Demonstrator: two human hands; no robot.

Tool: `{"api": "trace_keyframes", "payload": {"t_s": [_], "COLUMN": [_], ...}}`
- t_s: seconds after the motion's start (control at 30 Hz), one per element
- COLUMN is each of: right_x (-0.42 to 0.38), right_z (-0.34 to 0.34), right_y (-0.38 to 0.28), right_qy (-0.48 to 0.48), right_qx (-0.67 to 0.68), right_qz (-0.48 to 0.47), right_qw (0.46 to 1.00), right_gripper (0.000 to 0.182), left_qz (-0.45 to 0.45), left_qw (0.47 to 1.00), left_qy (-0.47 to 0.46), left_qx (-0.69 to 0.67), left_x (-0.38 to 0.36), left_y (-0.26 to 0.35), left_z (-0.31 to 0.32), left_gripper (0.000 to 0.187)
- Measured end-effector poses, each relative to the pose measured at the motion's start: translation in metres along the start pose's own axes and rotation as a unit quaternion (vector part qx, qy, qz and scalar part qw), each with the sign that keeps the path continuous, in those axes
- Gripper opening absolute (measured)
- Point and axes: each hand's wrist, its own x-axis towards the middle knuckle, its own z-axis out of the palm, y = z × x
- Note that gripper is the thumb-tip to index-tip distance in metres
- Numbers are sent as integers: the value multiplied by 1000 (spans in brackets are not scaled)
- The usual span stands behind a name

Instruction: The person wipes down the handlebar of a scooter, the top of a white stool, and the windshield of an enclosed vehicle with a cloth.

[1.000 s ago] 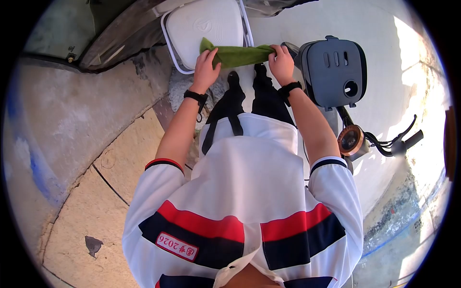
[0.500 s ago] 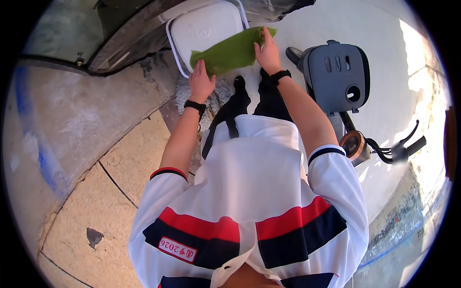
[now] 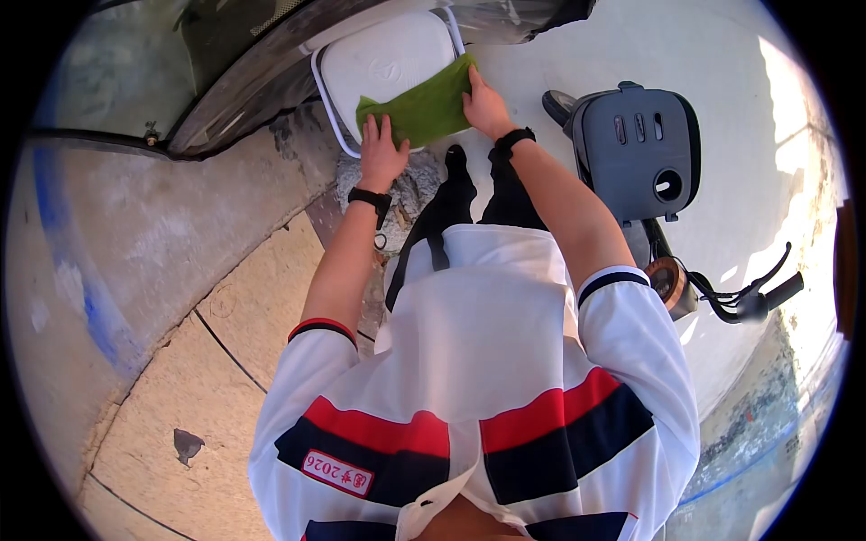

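A green cloth point(image 3: 424, 110) lies across the near part of a white stool point(image 3: 383, 59), its long side running up to the right. On the cloth's left end rests my left hand point(image 3: 384, 155), open, with the fingers spread and laid on the fabric. At the right end, my right hand point(image 3: 487, 110) is closed on the cloth's edge, the fingers on top and the thumb lower down. The underside of the cloth is hidden. Each wrist wears a black band.
Right of the stool stands a bike with a grey plastic basket point(image 3: 636, 149) and a black handlebar grip point(image 3: 783, 290). A dark curved panel with glass point(image 3: 117, 81) borders the stool at upper left. My black-shod foot point(image 3: 457, 162) is just below the stool.
My right hand has moved left and slightly down, and the cloth's right end has come in with it, so the cloth spans less width. My left hand stays on the left end.
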Motion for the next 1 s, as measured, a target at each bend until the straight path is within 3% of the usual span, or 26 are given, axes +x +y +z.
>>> {"api": "trace_keyframes", "payload": {"t_s": [0.33,0.47,0.53,0.67,1.0], "right_x": [59,58,44,24,-27], "right_z": [7,-5,-18,-17,-1], "right_y": [21,13,1,6,40], "right_qy": [3,-1,-30,-46,-99], "right_qx": [-59,-33,-35,-47,-41], "right_qz": [-120,-86,-24,-4,26], "right_qw": [991,996,999,998,994], "right_gripper": [69,71,72,71,70], "left_qz": [-8,-7,13,40,59], "left_qw": [997,992,994,994,994], "left_qy": [23,53,75,88,12], "left_qx": [-79,-117,-74,-56,-91], "left_x": [35,40,40,34,4], "left_y": [6,7,6,-1,-21], "left_z": [-15,-20,-21,-21,-18], "left_gripper": [70,61,57,50,23]}}
